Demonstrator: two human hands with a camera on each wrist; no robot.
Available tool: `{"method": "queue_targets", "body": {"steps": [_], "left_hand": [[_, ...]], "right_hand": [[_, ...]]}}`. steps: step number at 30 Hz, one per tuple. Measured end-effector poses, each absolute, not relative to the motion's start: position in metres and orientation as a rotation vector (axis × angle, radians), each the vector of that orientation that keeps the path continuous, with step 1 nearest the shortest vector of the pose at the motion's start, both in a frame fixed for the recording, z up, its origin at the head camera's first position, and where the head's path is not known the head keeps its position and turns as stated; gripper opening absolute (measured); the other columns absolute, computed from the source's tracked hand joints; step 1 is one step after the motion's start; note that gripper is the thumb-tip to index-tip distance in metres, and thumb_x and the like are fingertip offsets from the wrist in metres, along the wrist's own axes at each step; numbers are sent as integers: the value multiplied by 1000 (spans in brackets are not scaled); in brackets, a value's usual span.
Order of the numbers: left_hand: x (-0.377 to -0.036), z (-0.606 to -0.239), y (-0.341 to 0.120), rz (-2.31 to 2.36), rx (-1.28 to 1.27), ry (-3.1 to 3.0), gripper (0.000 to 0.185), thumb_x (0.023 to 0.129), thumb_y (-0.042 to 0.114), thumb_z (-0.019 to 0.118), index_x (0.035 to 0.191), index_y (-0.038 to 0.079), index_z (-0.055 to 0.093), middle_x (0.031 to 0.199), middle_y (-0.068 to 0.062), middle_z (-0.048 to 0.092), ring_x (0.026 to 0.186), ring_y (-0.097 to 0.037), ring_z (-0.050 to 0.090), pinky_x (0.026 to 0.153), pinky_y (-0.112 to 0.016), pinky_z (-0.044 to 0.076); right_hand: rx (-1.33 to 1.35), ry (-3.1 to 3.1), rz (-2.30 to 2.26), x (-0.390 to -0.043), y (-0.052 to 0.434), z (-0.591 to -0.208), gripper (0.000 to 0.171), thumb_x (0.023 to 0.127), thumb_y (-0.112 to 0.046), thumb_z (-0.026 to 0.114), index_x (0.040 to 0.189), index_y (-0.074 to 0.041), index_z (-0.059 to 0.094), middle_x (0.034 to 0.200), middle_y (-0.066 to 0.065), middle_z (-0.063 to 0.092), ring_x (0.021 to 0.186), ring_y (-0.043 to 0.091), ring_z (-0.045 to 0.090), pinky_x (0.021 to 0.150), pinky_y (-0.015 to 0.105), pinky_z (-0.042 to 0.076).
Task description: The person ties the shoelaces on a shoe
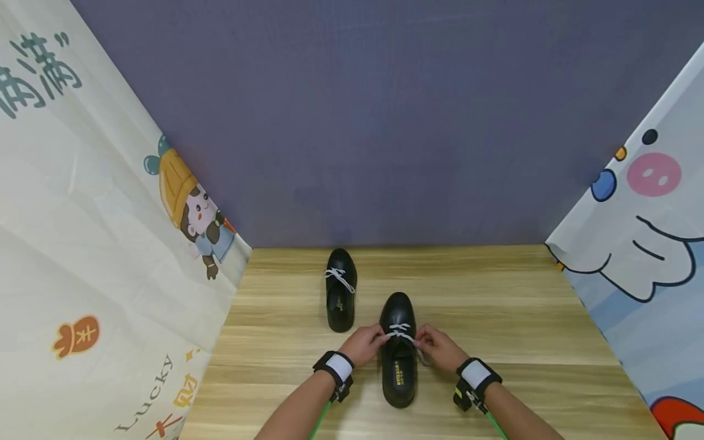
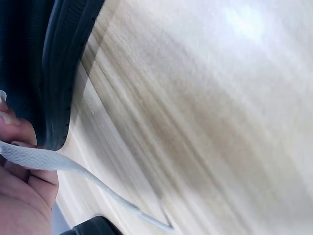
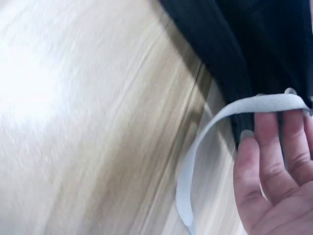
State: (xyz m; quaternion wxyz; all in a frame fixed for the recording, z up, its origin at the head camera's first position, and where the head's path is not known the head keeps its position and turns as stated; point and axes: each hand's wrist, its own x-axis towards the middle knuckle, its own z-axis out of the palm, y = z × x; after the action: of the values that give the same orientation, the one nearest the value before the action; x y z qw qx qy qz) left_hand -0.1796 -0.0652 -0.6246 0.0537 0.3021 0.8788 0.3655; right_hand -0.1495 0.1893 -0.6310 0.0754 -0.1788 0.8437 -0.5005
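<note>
A black leather shoe [image 1: 397, 308] stands on the wooden floor between both hands, toe pointing away. Its white shoelace [image 1: 400, 335] crosses over the opening. My left hand [image 1: 365, 344] pinches the lace at the shoe's left side, and a loose end [image 2: 98, 182] trails across the floor in the left wrist view. At the right side, my right hand [image 1: 440, 348] holds the other part of the lace. In the right wrist view, the lace [image 3: 185, 181] passes over the fingers and hangs down in a curve. The thumb is hidden there.
A second black shoe [image 1: 341, 311], its white lace tied, stands ahead and to the left. Beyond the wooden floor [image 1: 495, 305] rises a grey-blue panel [image 1: 385, 122]. Printed white cloths border the left [image 1: 82, 244] and right [image 1: 605, 275] sides.
</note>
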Motion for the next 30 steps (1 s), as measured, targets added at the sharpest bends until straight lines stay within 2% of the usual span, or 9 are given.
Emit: {"method": "queue_targets", "body": {"steps": [9, 16, 22, 25, 28, 30], "left_hand": [[-179, -622, -69, 1174, 871, 2648, 23, 101, 25, 60, 82, 12, 62, 67, 12, 48, 61, -1, 45, 57, -18, 38], [-172, -620, -74, 1183, 855, 2645, 22, 100, 25, 62, 81, 13, 61, 66, 14, 44, 60, -1, 42, 56, -17, 35], [-164, -620, -81, 1193, 831, 2621, 24, 101, 25, 60, 81, 13, 61, 66, 15, 43, 60, 0, 41, 55, -17, 33], [-163, -622, -86, 1200, 822, 2588, 27, 101, 28, 60, 80, 11, 62, 65, 15, 41, 60, 0, 40, 56, -17, 33], [-163, -622, -91, 1229, 804, 2570, 29, 101, 27, 60, 77, 11, 61, 65, 14, 39, 60, 0, 39, 56, -18, 33], [-165, -620, -93, 1265, 783, 2560, 29, 102, 25, 59, 76, 12, 58, 65, 13, 39, 60, 0, 39, 57, -19, 34]], "right_hand": [[-584, 2461, -1568, -145, 190, -626, 6, 96, 1, 60, 100, 2, 57, 85, 12, 61, 77, 3, 54, 65, 24, 46], [-514, 2440, -1469, -139, 196, -625, 7, 97, 0, 57, 99, 3, 62, 88, 7, 63, 79, 2, 55, 70, 24, 48], [-446, 2143, -1626, -131, 198, -620, 16, 103, -4, 46, 95, 9, 52, 84, 16, 61, 77, 21, 64, 69, 30, 53], [-447, 2072, -1668, -128, 198, -618, 19, 106, -5, 42, 97, 11, 47, 76, 11, 56, 70, 22, 63, 65, 32, 54], [-458, 2150, -1622, -127, 202, -618, 20, 106, -7, 45, 97, 9, 51, 71, 3, 50, 61, 14, 55, 56, 28, 50], [-467, 2207, -1589, -127, 205, -617, 20, 105, -9, 49, 95, 7, 56, 69, 5, 50, 58, 13, 52, 54, 25, 46]]}}
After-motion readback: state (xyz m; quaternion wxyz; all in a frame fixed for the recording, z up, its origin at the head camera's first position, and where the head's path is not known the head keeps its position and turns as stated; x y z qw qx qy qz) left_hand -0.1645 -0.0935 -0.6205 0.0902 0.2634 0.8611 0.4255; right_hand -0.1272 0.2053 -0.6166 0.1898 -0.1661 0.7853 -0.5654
